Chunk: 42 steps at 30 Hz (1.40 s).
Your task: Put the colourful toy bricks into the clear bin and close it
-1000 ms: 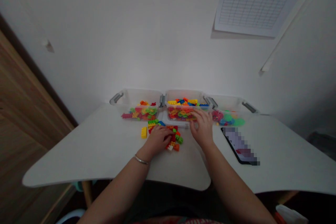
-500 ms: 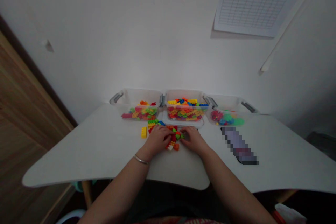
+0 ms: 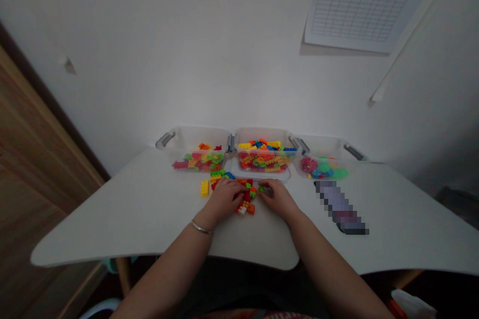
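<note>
On the white table, my left hand (image 3: 225,198) curls its fingers over a group of colourful toy bricks, closed on a red toy brick (image 3: 247,196); its palm hides part of the group. Across from it, my right hand (image 3: 276,196) pinches a small green toy brick (image 3: 261,189) between thumb and fingers, slightly apart from the rest. Orange and green pieces (image 3: 253,192) sit between the hands. Nearer me lie an orange brick (image 3: 251,209) and a white brick (image 3: 242,210). A yellow brick (image 3: 204,188) stands left of my left hand, with green bricks (image 3: 216,175) behind it.
Three clear plastic boxes line the wall: a left box (image 3: 202,134) and middle box (image 3: 262,134) of colourful pieces, and a right box (image 3: 325,143) with fewer. A lid (image 3: 287,175) lies under the middle box. A blurred-out phone-like object (image 3: 340,207) rests at right.
My right hand has shifted slightly right and away from the pieces by my left hand, carrying the green toy brick. My left hand stays almost where it was.
</note>
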Each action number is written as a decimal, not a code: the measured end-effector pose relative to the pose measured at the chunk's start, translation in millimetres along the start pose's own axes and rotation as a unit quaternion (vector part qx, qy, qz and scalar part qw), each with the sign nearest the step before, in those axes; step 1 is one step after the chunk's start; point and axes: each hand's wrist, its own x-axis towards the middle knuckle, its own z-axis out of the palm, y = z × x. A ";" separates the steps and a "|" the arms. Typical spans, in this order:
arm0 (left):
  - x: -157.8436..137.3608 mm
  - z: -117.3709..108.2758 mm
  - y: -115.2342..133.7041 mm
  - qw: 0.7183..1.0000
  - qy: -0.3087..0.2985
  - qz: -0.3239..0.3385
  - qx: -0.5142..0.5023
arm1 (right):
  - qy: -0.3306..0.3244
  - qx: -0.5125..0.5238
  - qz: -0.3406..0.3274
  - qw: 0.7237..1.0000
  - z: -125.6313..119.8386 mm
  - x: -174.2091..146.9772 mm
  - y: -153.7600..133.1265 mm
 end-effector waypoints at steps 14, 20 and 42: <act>2.6 -0.9 1.4 1.000 0.004 0.008 0.003 | 0.362 0.013 0.007 0.932 -53.8 47.1 1.3; 1.0 -3.0 6.6 1.000 0.023 -0.013 -0.010 | 0.356 -0.076 0.011 0.931 -58.8 72.0 8.5; -1.3 6.3 -2.6 0.973 0.096 -0.125 0.169 | 0.247 -0.180 -0.040 0.951 -37.1 53.0 6.4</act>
